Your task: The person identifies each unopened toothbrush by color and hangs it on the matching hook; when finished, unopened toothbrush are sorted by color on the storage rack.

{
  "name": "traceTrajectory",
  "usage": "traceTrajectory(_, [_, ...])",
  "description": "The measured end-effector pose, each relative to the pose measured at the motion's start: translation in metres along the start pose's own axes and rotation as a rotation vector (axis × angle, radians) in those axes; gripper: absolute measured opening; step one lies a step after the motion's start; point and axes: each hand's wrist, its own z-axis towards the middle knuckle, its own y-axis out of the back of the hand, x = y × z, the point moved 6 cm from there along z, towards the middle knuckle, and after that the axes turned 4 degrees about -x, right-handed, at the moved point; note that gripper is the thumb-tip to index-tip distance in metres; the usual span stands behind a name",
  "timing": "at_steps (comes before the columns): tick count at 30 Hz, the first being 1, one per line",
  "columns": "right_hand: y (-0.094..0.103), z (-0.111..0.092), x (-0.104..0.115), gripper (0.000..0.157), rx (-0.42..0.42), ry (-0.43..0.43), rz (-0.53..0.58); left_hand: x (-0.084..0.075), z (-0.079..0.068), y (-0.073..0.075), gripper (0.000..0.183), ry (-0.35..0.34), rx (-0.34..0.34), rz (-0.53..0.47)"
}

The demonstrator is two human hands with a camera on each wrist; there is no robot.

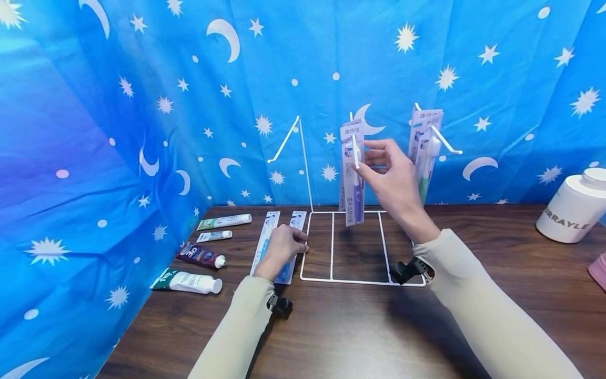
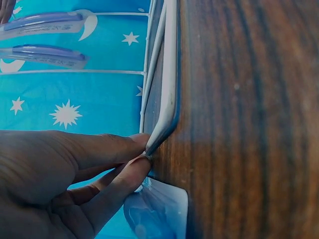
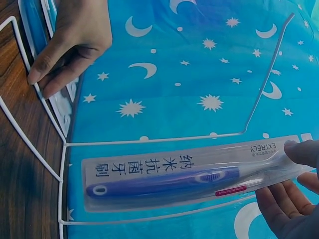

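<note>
My right hand [image 1: 394, 171] pinches the upper part of a packaged toothbrush [image 1: 351, 202] with a purple handle, which hangs at the middle hook of a white wire rack [image 1: 360, 283]. Behind that pack the edge of another shows. In the right wrist view the purple toothbrush pack [image 3: 164, 179] lies across the picture, thumb and fingers at its upper end. Low on the left, my left hand [image 1: 284, 245] pinches the rack's left base wire [image 2: 170, 74] between thumb and finger. Two toothbrush packs with blue [image 1: 264, 242] lie beside and partly under that hand.
More toothbrush packs [image 1: 418, 137], one with a green handle, hang on the right hook. The left hook [image 1: 284, 139] is bare. Several toothpaste tubes [image 1: 189, 281] lie at the left. A white jar [image 1: 568, 210] stands at the right, near a pink object [image 1: 598, 271]. A blue curtain [image 1: 303, 52] hangs behind.
</note>
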Motion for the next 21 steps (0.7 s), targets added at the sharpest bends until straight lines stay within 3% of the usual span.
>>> traceTrajectory(9, [0.007, -0.010, 0.000, 0.044, 0.083, -0.036, -0.067, -0.002, 0.000, 0.000, 0.021, 0.001, -0.008, 0.024])
traceTrajectory(21, [0.027, -0.052, -0.014, 0.040, 0.235, -0.066, -0.191, -0.001, 0.000, -0.001, 0.021, 0.013, 0.006, 0.026])
